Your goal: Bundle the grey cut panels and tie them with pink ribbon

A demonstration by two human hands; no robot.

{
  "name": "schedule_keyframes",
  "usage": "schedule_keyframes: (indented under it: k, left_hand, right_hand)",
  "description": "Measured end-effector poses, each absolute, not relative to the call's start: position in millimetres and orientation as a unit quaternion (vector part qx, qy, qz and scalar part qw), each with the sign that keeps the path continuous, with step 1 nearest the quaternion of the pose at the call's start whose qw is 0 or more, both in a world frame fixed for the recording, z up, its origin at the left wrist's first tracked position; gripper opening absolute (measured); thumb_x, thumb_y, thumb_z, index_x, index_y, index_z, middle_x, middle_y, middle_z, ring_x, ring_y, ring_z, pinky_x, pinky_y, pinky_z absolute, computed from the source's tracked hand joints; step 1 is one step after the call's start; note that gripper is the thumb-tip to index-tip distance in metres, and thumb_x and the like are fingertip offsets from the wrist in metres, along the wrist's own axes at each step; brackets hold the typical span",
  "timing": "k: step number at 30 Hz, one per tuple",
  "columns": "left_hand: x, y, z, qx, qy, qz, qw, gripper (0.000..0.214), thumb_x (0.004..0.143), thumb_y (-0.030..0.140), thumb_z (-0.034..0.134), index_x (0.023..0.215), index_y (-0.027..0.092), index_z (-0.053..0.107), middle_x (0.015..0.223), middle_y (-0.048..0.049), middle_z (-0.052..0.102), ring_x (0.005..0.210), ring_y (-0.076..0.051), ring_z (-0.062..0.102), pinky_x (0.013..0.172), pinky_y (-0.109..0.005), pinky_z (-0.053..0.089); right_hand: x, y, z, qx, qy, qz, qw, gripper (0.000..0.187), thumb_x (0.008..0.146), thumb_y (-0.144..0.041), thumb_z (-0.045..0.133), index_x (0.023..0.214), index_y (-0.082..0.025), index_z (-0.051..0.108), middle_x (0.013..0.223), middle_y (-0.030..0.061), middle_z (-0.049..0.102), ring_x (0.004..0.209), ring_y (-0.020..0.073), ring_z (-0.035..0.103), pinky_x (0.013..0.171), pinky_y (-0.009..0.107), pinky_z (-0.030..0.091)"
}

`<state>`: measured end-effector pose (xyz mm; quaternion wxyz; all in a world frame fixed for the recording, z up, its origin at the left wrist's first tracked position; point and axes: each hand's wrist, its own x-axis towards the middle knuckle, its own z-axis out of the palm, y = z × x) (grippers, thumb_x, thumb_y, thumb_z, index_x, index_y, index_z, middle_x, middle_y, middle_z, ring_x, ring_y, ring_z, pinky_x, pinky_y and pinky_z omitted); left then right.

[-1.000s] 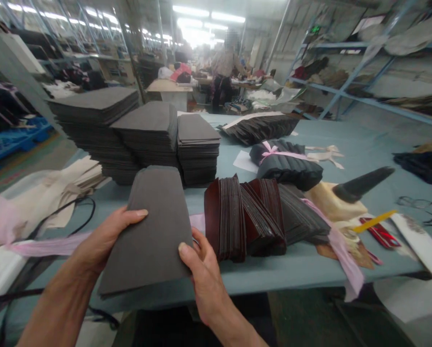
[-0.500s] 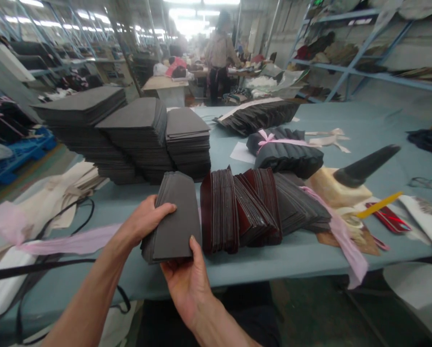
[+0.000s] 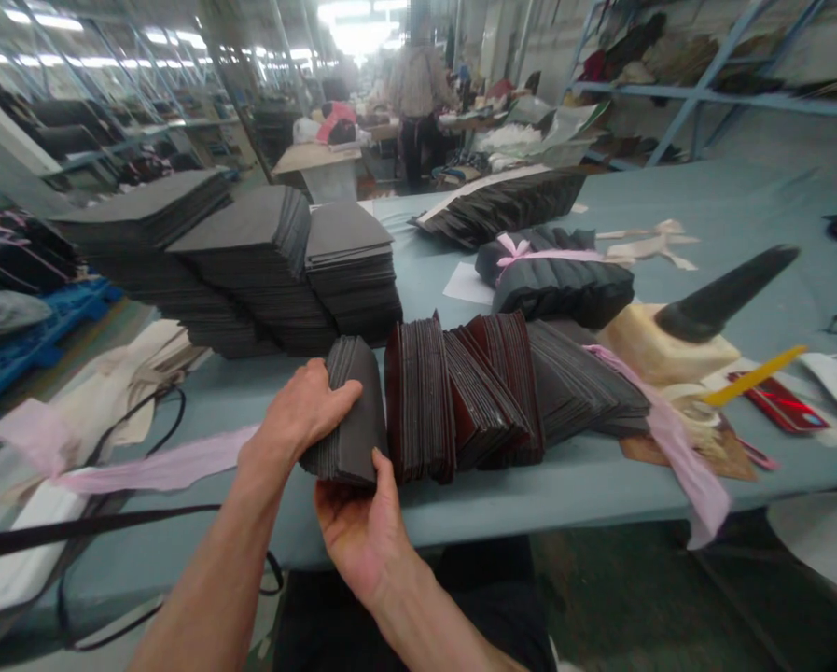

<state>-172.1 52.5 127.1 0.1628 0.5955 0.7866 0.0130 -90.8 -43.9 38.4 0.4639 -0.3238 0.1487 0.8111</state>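
Observation:
Between my two hands stands a small stack of dark grey flat panels (image 3: 359, 420), tilted onto its edges near the front of the table. My left hand (image 3: 310, 411) grips its left side, thumb over the face. From below, my right hand (image 3: 362, 523) holds the lower end, its thumb on the near right corner. Just right of it is a row of panel bundles (image 3: 422, 397) with dark red outer pieces, followed by fanned grey panels (image 3: 578, 383). A pink fabric strip (image 3: 173, 464) runs in from the left, and its other end (image 3: 690, 467) hangs over the front edge.
Tall piles of grey panels (image 3: 243, 243) stand behind my hands. Farther right are a tied black bundle (image 3: 564, 280), a block with a black handle-like piece (image 3: 726, 299), a yellow tool (image 3: 758, 375) and a red object (image 3: 782, 403). A person (image 3: 418, 103) stands in the background.
The held stack has turned from lying face up to standing more on its edge, closer to the row at the right. Both hands have stayed on it, the left moving rightward.

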Motion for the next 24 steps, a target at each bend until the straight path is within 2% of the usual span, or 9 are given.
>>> schedule_keyframes:
  k: [4, 9, 16, 24]
  left_hand:
    - [-162, 55, 130, 0.595, 0.789, -0.005, 0.152, 0.054, 0.086, 0.047, 0.043, 0.121, 0.009, 0.057, 0.125, -0.0275, 0.067, 0.114, -0.042, 0.067, 0.094, -0.047, 0.051]
    - [-154, 59, 132, 0.602, 0.783, 0.015, 0.158, 0.059, 0.086, 0.048, 0.045, 0.13, 0.01, 0.053, 0.131, -0.0264, 0.065, 0.122, -0.043, 0.065, 0.101, -0.049, 0.05]
    - [-153, 61, 128, 0.618, 0.765, 0.048, 0.173, 0.068, 0.087, 0.055, 0.049, 0.139, 0.011, 0.051, 0.139, -0.0243, 0.062, 0.13, -0.041, 0.061, 0.106, -0.047, 0.048]
    - [-148, 58, 120, 0.616, 0.76, 0.077, 0.19, 0.079, 0.089, 0.062, 0.048, 0.149, 0.01, 0.045, 0.147, -0.0245, 0.057, 0.135, -0.041, 0.057, 0.112, -0.05, 0.044]
  right_hand:
    - [-85, -36, 52, -0.287, 0.323, 0.798, 0.42, 0.036, 0.107, -0.043, 0.053, 0.094, -0.012, 0.065, 0.071, 0.0074, 0.073, 0.06, 0.0163, 0.068, 0.059, 0.024, 0.061]
    - [-81, -33, 54, -0.28, 0.331, 0.793, 0.429, 0.037, 0.108, -0.043, 0.05, 0.096, -0.012, 0.066, 0.074, 0.0069, 0.073, 0.062, 0.0159, 0.069, 0.059, 0.024, 0.061]
    - [-84, -36, 46, -0.273, 0.319, 0.793, 0.442, 0.036, 0.104, -0.047, 0.058, 0.099, -0.013, 0.068, 0.08, 0.0072, 0.073, 0.068, 0.0162, 0.069, 0.062, 0.026, 0.06]
    - [-80, -44, 61, -0.252, 0.314, 0.809, 0.428, 0.057, 0.108, -0.06, 0.039, 0.088, -0.013, 0.065, 0.071, 0.0047, 0.065, 0.06, 0.0136, 0.062, 0.055, 0.022, 0.052]
